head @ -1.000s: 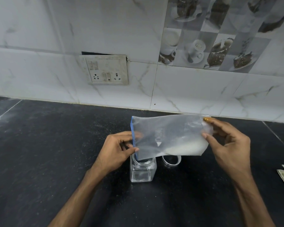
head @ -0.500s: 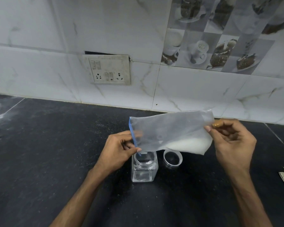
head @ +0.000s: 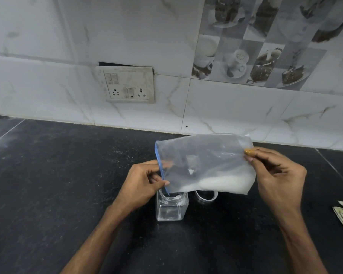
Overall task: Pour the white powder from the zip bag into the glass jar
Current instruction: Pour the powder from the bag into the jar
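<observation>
Both hands hold the zip bag (head: 204, 163) sideways above the glass jar (head: 171, 207). His left hand (head: 145, 182) pinches the blue zip edge, whose lower corner dips just over the jar's open mouth; the right hand (head: 277, 175) grips the far end, raised slightly. White powder (head: 224, 181) lies along the bag's lower side, right of the jar, and a little sits inside the jar. A ring-shaped lid (head: 206, 197) rests just right of the jar on the black counter (head: 67, 184).
</observation>
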Demonstrator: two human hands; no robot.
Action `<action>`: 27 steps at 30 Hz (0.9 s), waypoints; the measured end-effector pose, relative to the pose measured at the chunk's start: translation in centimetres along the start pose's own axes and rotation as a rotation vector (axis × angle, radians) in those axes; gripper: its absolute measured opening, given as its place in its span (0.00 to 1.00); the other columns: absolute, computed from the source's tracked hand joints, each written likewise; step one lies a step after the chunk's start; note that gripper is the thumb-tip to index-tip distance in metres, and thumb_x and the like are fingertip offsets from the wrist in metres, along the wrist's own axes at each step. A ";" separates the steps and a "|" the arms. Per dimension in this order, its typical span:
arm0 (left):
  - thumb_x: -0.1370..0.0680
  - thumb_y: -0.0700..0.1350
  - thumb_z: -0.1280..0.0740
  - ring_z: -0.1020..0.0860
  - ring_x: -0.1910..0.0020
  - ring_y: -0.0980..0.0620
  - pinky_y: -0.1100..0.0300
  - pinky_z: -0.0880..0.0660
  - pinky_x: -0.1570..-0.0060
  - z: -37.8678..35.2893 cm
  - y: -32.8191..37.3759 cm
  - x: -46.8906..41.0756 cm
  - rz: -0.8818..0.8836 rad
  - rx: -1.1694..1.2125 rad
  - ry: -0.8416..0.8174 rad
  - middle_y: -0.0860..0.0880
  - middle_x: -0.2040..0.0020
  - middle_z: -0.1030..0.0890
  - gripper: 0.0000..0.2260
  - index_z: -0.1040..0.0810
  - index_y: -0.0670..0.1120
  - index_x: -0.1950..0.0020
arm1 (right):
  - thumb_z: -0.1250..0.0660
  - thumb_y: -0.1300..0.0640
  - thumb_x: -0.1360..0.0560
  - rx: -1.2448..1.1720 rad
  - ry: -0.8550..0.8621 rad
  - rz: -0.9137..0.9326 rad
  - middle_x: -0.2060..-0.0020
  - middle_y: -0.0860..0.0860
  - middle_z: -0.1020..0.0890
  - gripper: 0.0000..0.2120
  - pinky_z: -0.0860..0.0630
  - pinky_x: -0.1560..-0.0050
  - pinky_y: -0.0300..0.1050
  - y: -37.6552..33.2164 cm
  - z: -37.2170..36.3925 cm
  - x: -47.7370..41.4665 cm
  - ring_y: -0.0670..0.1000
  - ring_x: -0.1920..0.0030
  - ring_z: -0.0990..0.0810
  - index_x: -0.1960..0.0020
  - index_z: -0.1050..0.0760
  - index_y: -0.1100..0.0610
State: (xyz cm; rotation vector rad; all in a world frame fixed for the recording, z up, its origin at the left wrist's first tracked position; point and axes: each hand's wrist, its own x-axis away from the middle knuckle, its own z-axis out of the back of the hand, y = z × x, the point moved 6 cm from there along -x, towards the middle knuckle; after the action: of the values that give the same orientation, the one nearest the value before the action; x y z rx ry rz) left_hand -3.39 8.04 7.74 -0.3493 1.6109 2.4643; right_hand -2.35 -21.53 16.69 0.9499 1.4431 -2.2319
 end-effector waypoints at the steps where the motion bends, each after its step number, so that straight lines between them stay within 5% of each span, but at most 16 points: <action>1: 0.31 0.32 0.21 0.19 0.68 0.61 0.68 0.20 0.62 0.0 -0.1 0.0 0.005 0.004 0.002 0.56 0.47 0.15 0.21 0.15 0.49 0.43 | 0.26 0.72 0.29 -0.006 0.002 -0.003 0.54 0.45 0.17 0.14 0.21 0.45 0.34 0.1 0.1 0.0 0.37 0.52 0.17 0.46 0.19 0.60; 6: 0.31 0.33 0.21 0.19 0.69 0.60 0.67 0.20 0.63 0.1 -0.2 0.0 0.021 -0.006 0.000 0.65 0.53 0.15 0.22 0.15 0.55 0.45 | 0.26 0.71 0.29 -0.050 0.004 -0.019 0.54 0.44 0.15 0.14 0.20 0.45 0.36 0.4 0.1 0.2 0.40 0.51 0.16 0.46 0.18 0.60; 13: 0.31 0.34 0.21 0.18 0.69 0.61 0.70 0.21 0.63 0.2 -0.6 0.2 0.031 -0.024 -0.005 0.61 0.49 0.15 0.18 0.14 0.50 0.45 | 0.27 0.72 0.29 -0.143 0.040 -0.075 0.56 0.34 0.15 0.15 0.21 0.45 0.35 0.9 -0.2 0.7 0.40 0.52 0.16 0.46 0.19 0.60; 20: 0.32 0.33 0.21 0.19 0.70 0.62 0.71 0.22 0.64 0.2 -0.6 0.4 0.039 -0.026 -0.002 0.70 0.55 0.16 0.20 0.14 0.52 0.44 | 0.27 0.72 0.29 -0.140 0.043 -0.046 0.56 0.33 0.15 0.14 0.22 0.46 0.32 0.6 -0.5 0.8 0.38 0.52 0.16 0.46 0.19 0.62; 27: 0.31 0.33 0.21 0.18 0.69 0.59 0.68 0.19 0.62 0.1 -0.3 0.3 0.033 -0.017 0.012 0.63 0.56 0.14 0.21 0.15 0.53 0.43 | 0.27 0.72 0.28 -0.137 0.059 -0.053 0.56 0.34 0.15 0.13 0.20 0.45 0.36 0.9 -0.3 0.6 0.40 0.52 0.16 0.45 0.19 0.62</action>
State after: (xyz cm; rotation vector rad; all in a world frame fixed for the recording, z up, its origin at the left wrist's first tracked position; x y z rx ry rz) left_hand -3.63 8.23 7.37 -0.3433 1.6144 2.5064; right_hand -2.16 -21.59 15.62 0.9506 1.6423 -2.1262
